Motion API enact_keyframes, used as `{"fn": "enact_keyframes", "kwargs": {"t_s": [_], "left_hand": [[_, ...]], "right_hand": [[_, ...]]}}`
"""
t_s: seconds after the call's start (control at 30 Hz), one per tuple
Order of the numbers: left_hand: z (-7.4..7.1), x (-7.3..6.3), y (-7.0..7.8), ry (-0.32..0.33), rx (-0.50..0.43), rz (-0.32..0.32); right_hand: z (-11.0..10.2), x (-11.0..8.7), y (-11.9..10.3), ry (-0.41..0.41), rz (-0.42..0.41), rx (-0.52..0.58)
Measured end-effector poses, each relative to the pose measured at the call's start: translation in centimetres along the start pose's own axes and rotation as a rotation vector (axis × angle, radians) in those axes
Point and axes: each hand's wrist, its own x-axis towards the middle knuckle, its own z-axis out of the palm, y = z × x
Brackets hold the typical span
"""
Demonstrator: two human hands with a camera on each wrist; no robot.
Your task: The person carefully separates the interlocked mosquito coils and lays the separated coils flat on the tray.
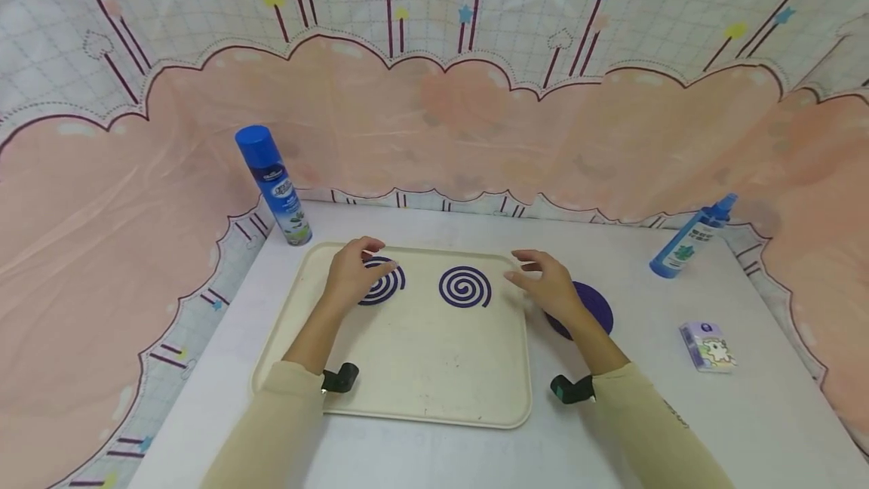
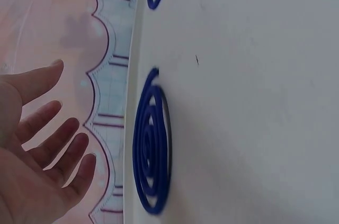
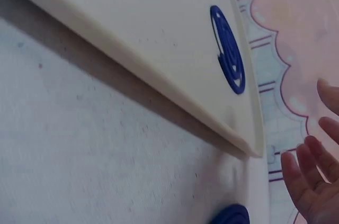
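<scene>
My left hand [image 1: 353,274] hovers over the left mosquito coil [image 1: 391,290], a blue spiral on the cream tray [image 1: 421,368], and hides part of it in the head view. Loosely bent, its fingers hold nothing in the left wrist view. A second mosquito coil [image 1: 465,287] lies farther right on the tray. My right hand [image 1: 551,289] is above the tray's right edge, fingers relaxed and holding nothing. Beneath that hand and forearm, partly covered, is a dark blue coiled disc [image 1: 597,308] on the table, beside the tray.
A blue spray can [image 1: 280,191] stands behind the tray's far left corner. To the right are a blue spray bottle [image 1: 691,240] and a small purple-and-white box [image 1: 707,347] on the white table [image 1: 434,451]. A patterned cloth [image 1: 434,119] hangs behind.
</scene>
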Motion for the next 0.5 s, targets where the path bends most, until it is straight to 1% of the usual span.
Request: {"fn": "enact_keyframes", "kwargs": {"t_s": [0.1,0.2,0.37,0.5], "left_hand": [[0.9,0.3,1.1,-0.007,0.005,0.018],[2.0,0.5,2.1,-0.016,0.008,0.049],[4.0,0.9,3.6,-0.044,-0.019,0.083],[5.7,1.1,4.6,-0.066,-0.009,0.11]], "right_hand": [[-0.6,-0.1,0.4,0.009,-0.018,-0.021],[-1.1,-0.1,0.8,0.016,-0.048,-0.041],[-2.3,-0.5,1.8,0.017,-0.048,-0.074],[-3.4,-1.0,2.5,0.021,-0.044,-0.099]]}}
